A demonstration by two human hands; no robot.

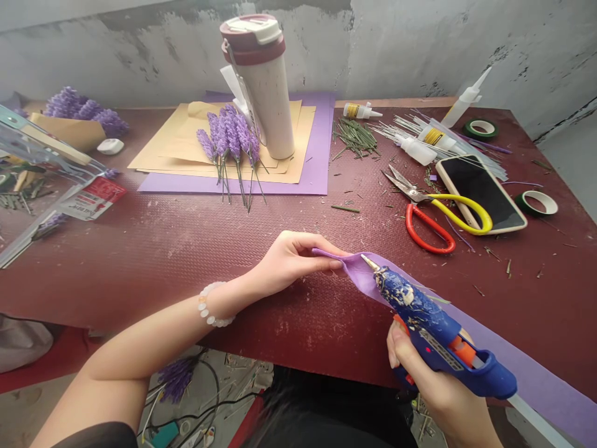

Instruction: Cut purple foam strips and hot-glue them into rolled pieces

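Between the thumb and fingers of my left hand [303, 255] is the pinched end of a long purple paper strip [494, 348]. The strip curls up near the fingers and runs off to the lower right, passing behind the glue gun. My right hand [438, 386] is closed around the handle of a blue hot glue gun [420, 311], its barrel marked with dried glue. A red light shows on its side, and a clear glue stick [536, 420] extends from the back. The metal nozzle points at the strip, close to my left fingertips; whether it touches the paper I cannot tell.
Red-and-yellow scissors [420, 196] lie half open by a phone [485, 190]. Green tape rolls [537, 203], glue bottles [420, 149] and cut stems [357, 137] are at the back right. Lavender sprigs [228, 137] and a tumbler [265, 93] rest on paper sheets [172, 149].
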